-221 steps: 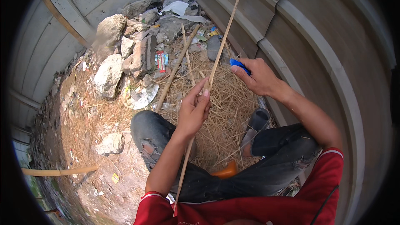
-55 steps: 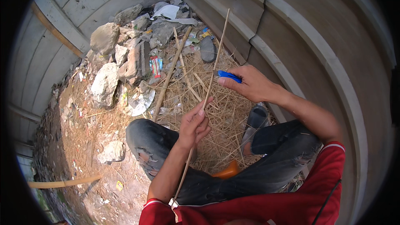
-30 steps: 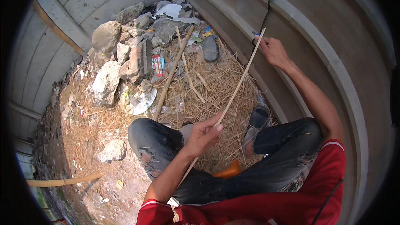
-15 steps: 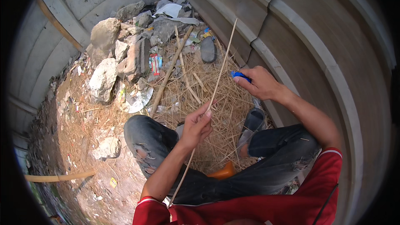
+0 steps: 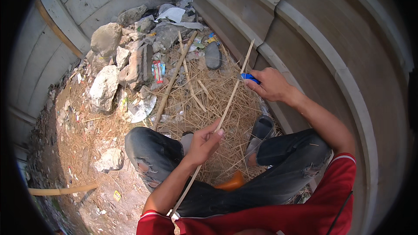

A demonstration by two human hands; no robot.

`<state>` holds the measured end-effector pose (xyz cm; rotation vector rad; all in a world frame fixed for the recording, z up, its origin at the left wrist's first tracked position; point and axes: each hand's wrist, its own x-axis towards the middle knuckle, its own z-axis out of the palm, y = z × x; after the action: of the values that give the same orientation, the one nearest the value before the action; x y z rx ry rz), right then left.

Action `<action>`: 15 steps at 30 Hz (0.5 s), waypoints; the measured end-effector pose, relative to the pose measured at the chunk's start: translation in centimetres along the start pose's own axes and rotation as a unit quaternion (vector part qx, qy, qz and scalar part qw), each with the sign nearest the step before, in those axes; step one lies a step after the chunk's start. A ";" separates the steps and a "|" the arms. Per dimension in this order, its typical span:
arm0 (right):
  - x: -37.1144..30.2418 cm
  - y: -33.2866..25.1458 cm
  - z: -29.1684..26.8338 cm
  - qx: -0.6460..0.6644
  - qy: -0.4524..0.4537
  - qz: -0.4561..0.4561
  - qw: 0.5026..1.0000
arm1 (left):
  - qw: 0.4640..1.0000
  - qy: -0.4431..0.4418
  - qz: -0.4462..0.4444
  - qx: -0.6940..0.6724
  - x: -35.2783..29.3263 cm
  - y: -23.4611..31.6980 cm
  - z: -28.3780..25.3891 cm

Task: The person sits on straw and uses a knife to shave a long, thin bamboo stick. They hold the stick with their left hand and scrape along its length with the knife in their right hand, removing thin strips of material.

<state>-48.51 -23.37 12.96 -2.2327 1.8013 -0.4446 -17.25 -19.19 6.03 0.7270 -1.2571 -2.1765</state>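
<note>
A long, thin bamboo strip [image 5: 230,102] runs slantwise from beside my lap up toward the metal wall. My left hand [image 5: 205,144] pinches it near its middle, between thumb and fingers. My right hand [image 5: 271,85] is closed round a blue-handled knife [image 5: 250,78], whose tip meets the upper part of the strip. The blade is too small to make out clearly. Above the knife, a fine sliver seems to stand apart from the strip.
Straw-like shavings [image 5: 226,148] cover the ground between my legs, with an orange object [image 5: 233,182] near my lap. Bamboo poles [image 5: 175,80], a dark oval stone [image 5: 213,56] and a rubble heap [image 5: 104,87] lie ahead. A corrugated metal wall [image 5: 322,61] rises at right.
The strip has been drawn down toward me, and my left hand has moved lower with it. The knife in my right hand now meets the strip instead of being apart from it.
</note>
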 end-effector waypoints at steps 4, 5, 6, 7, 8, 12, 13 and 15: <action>1.0 -1.1 1.5 0.014 -0.003 -0.030 0.999 | 1.000 0.011 0.018 -0.022 0.0 0.4 -0.3; 1.9 -0.2 1.8 0.019 0.003 -0.012 1.000 | 1.000 0.019 0.010 0.002 -0.2 0.3 -0.3; 2.9 1.3 1.3 0.041 0.035 0.047 0.997 | 0.999 0.028 0.002 0.026 -0.4 0.1 -0.2; 3.6 3.6 0.5 0.059 0.064 0.105 0.991 | 0.998 0.036 -0.005 0.046 -0.4 -0.2 0.0; 3.7 6.7 0.1 0.049 0.125 0.140 0.981 | 0.996 0.005 0.008 0.086 -0.4 -0.4 0.4; 2.1 14.7 -1.2 0.077 0.309 0.211 0.924 | 0.987 -0.057 0.028 0.147 -0.3 -0.6 1.5; 1.7 14.4 -1.5 0.092 0.311 0.222 0.920 | 0.990 -0.047 0.025 0.134 -0.5 -0.6 1.4; 1.5 13.8 -1.8 0.153 0.293 0.230 0.915 | 0.994 -0.026 0.022 0.109 -0.4 0.1 0.6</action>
<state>-61.35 -27.79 9.66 -1.4793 2.2473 -1.2860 -17.33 -18.61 6.45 0.7240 -1.5396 -2.0562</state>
